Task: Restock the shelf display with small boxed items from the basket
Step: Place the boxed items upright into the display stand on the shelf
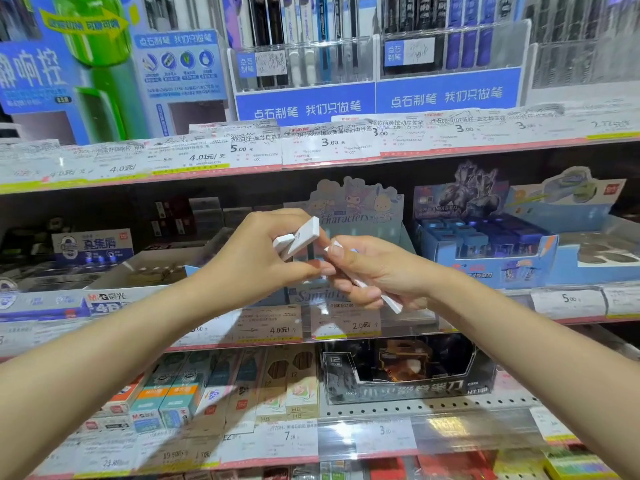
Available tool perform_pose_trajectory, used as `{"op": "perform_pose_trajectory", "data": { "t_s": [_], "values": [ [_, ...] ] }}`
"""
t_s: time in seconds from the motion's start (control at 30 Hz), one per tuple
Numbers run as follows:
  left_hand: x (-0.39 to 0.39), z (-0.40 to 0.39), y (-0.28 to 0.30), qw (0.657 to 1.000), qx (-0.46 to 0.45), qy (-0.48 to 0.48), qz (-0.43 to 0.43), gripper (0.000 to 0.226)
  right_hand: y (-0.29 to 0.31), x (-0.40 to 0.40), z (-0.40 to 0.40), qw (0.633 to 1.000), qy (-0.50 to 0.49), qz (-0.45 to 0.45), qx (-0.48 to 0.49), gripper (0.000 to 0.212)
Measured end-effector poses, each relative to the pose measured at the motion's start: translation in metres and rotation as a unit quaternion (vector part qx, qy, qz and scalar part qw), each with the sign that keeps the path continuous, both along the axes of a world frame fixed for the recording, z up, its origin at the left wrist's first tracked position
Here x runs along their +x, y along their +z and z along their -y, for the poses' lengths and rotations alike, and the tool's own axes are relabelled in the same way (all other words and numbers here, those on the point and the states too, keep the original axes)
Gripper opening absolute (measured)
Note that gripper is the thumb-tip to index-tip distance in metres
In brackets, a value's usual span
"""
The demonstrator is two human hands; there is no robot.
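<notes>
— What do we have in our hands at the centre of the frame?

— Our left hand (256, 251) has its grip closed on two small white boxes (299, 237), thumb beneath and fingers above, tilted up to the right. Our right hand (372, 271) has its grip closed round another white box (391, 303), whose end pokes out toward the lower right. The two hands nearly touch, just in front of the pastel display carton (360, 209).

— Can we read that carton?

— Its header shows cartoon figures and the word "characters"; the front edge, partly hidden by our hands, begins "Sanrio".

— And the writing elsewhere?

— At the top, the blue pen racks (377, 95) carry "点石制笔 我们只做笔". The price tags (325, 143) under them read 5.00, 3.00 and 4.0元. At left centre a box (91, 245) says "真集屑", and below it we see the M&G logo (104, 296). Tags under our hands read 4.0元 and 2.0元; one at the right edge reads 5.00. The bottom shelf holds pencil boxes (294, 386) marked "HB" and "12", beside a dark carton (408, 372) also marked "12".

— The basket?

— We cannot see it.
</notes>
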State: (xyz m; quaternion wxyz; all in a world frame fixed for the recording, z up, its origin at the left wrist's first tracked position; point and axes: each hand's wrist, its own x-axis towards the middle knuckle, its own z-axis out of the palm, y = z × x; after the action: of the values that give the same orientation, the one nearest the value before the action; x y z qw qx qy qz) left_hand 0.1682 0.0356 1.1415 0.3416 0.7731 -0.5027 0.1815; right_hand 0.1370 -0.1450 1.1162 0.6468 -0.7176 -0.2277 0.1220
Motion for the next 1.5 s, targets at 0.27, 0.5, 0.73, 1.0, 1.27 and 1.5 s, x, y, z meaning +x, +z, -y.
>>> {"op": "perform_pose_trajectory", "data": {
  "t_s": [0.27,0.5,0.73,1.0,1.27,1.5],
  "values": [
    [-0.003,-0.006,0.000,0.999,0.029,0.024,0.001,0.014,-0.001,0.000,-0.001,0.996,-0.075,0.009,-0.037,0.026],
    [-0.009,-0.010,-0.013,0.973,-0.095,0.163,-0.132,0.026,-0.003,0.001,0.009,0.963,-0.258,0.055,0.050,0.020],
    [-0.010,-0.006,-0.016,0.914,-0.171,0.165,-0.328,0.023,0.002,-0.014,0.002,0.949,-0.289,0.124,0.003,0.011],
    [-0.003,-0.006,-0.012,0.982,-0.018,0.173,-0.075,0.005,0.023,-0.002,0.018,0.924,-0.321,0.205,-0.036,0.015],
    [0.011,-0.009,-0.005,0.949,0.230,0.211,0.051,0.051,0.049,0.027,0.032,0.783,-0.369,0.286,-0.411,0.023],
    [0.017,-0.007,-0.003,0.939,0.295,0.172,0.035,0.070,0.034,0.049,0.024,0.780,-0.334,0.324,-0.419,0.034]
  ]
}}
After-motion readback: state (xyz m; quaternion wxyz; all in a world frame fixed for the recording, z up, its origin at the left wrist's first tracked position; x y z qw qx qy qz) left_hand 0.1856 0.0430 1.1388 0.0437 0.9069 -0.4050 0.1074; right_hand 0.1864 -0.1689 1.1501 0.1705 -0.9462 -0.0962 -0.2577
